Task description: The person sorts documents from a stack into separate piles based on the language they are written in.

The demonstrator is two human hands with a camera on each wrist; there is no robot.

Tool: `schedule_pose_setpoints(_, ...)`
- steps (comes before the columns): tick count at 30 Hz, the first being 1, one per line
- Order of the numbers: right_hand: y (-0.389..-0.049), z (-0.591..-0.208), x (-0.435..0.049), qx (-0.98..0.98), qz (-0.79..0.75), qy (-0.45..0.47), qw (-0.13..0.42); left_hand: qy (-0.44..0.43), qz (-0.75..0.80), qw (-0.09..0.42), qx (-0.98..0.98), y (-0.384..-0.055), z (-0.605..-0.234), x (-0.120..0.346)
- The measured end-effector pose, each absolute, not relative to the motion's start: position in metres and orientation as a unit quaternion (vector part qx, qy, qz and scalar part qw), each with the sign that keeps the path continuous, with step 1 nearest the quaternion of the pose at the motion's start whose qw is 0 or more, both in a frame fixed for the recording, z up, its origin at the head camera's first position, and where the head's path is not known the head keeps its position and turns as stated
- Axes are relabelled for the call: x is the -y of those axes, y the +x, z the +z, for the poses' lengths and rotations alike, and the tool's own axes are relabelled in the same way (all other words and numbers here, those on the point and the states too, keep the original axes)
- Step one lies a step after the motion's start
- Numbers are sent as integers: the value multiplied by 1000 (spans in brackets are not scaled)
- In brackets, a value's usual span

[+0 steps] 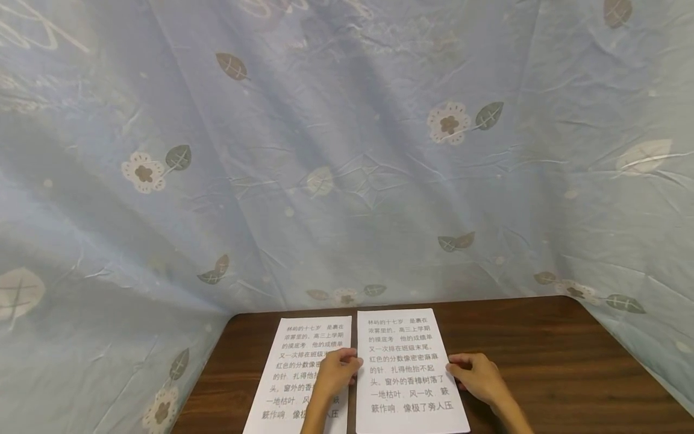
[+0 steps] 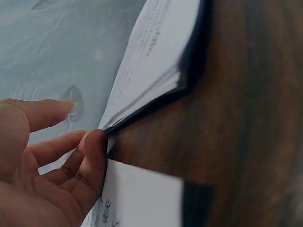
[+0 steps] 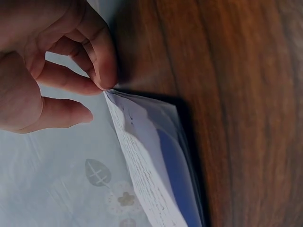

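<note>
Two stacks of printed white pages lie side by side on a dark wooden table. My left hand reaches over the left stack, its fingertips at the left edge of the right stack. In the left wrist view, the fingers touch the corner of the stack while the thumb stays apart. At the right edge of that same stack is my right hand. The right wrist view shows its fingers against the edge of the layered pages, thumb held away.
The wooden table stretches to the right of the pages. A pale blue cloth with leaf and flower prints hangs behind the table and along both sides. A narrow strip of table shows between the two stacks.
</note>
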State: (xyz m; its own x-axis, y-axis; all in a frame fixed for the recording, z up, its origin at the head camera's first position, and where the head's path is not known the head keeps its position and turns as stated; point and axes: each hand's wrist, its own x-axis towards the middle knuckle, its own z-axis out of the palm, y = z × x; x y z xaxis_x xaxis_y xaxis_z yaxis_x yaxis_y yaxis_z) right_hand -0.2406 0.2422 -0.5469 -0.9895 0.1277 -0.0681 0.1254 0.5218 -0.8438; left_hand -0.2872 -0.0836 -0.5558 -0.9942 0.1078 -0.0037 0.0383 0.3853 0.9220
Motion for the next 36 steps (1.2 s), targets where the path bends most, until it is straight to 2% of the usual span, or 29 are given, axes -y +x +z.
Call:
schedule_pose_setpoints(9,-242,-547,-241,884,464,-59,2,32,497,21,-867,-285,-556,76)
schedule_pose_setpoints(21,-241,-545,-239,882,467,-58,5,30,503,22,-863,-283,-553,74)
schedule_pose_setpoints(28,-242,-542,-238,902,428,-40,37,31,516,23,-856,-284,-551,75)
schedule_pose_setpoints(36,-241,-538,-230,860,505,-56,44,33,566,16,-823,-284,-550,72)
